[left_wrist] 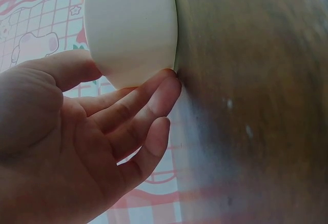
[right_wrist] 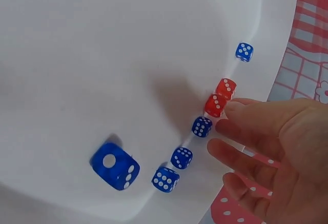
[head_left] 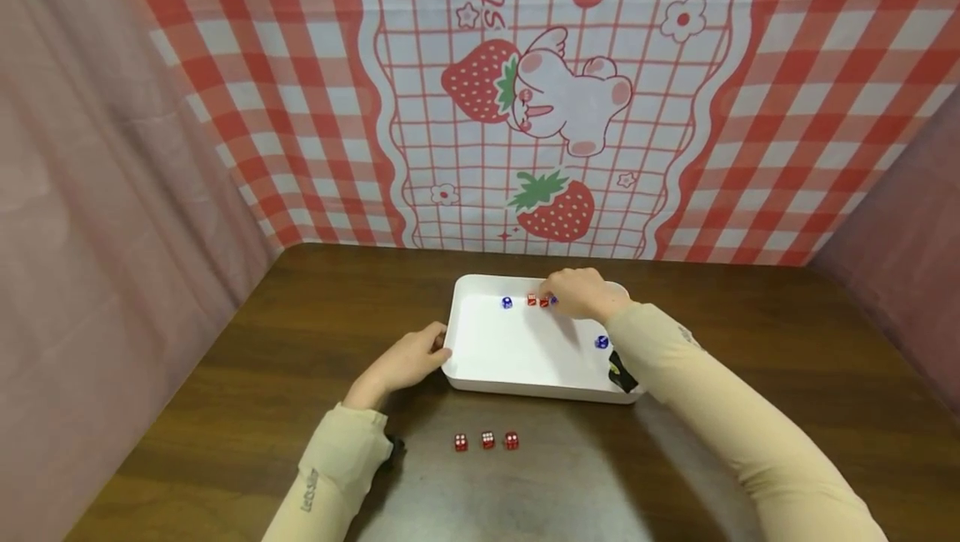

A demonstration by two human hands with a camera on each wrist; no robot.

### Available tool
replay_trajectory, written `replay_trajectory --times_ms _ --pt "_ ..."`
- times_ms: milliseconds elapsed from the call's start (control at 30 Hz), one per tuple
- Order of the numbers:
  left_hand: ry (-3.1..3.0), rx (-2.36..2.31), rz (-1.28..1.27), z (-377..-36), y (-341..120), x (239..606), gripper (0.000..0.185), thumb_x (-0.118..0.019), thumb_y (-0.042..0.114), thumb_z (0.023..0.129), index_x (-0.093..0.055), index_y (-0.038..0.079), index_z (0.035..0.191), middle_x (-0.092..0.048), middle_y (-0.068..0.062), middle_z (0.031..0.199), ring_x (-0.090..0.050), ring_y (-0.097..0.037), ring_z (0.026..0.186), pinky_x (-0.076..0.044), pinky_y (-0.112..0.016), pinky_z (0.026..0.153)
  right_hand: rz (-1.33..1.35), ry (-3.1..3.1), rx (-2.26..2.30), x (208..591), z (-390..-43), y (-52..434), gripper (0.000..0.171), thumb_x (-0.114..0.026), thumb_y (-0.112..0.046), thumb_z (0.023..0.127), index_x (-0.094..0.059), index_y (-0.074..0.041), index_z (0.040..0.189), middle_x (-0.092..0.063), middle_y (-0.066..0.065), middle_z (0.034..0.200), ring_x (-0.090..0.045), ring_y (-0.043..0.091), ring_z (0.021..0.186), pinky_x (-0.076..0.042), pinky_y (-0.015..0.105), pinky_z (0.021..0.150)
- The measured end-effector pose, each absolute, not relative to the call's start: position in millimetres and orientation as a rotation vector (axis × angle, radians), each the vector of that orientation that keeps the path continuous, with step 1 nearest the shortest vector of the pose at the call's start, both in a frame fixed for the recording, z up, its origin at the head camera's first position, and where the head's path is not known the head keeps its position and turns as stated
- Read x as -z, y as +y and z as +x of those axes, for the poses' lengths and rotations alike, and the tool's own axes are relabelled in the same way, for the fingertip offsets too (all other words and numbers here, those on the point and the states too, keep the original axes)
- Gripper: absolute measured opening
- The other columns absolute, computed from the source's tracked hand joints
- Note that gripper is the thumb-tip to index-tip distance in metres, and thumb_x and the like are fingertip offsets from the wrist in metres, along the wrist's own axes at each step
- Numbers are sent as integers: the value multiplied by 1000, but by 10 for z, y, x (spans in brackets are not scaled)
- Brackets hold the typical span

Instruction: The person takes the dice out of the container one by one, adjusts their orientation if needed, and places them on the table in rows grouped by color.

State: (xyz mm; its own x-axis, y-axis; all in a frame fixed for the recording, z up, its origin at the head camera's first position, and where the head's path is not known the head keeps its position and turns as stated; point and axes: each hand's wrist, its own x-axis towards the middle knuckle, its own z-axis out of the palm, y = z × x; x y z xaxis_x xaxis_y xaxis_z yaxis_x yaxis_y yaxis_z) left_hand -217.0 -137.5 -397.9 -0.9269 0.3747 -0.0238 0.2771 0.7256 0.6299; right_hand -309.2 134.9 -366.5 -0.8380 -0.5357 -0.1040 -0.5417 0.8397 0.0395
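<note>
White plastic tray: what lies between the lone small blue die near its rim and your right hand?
In the right wrist view, two red translucent dice lie there, the nearer at the right hand fingertips.

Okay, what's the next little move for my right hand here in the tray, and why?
Probably close the fingertips of the right hand on the nearer red die and lift it out. Three red dice already sit in a row on the table, two red ones remain among blue dice in the white tray, and the left hand touches its edge.
</note>
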Motion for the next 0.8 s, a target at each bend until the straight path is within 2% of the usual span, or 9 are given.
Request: replay_trajectory --times_ms 267,400,633,800 --pt "2775 -968 524 -2179 -1375 3988 21 -52 13 90 -52 3 108 -57 -2 82 -47 -13 68 -39 -28 64 -860 2943 -113 3714 -3121 1304 26 -61 -15 85 -67 -20 110 -65 5 106 -59 28 99 -48 45 75" --pt "2786 -957 529 -2178 -1375 3988 23 -53 13 89 -52 3 109 -57 -3 84 -48 -13 69 -40 -28 65 -872 2958 -97 3726 -3128 1295 23 -61 -12 84 -70 -20 103 -66 5 102 -60 28 96 -49 45 72" --pt "2787 -949 520 -2180 -1379 3991 25 -53 14 90 -51 3 112 -59 -4 87 -48 -13 70 -40 -29 66 -876 2969 -76 3734 -3157 1275 15 -60 -7 79 -68 -19 82 -64 -1 84 -58 19 77 -47 38 62" --pt "2788 -932 523 -2181 -1374 4008 26 -53 15 90 -51 3 113 -59 -4 90 -48 -13 70 -40 -29 66 -875 2957 -62 3747 -3164 1267 11 -61 -9 80 -66 -19 79 -64 -2 84 -54 16 70 -45 34 60"
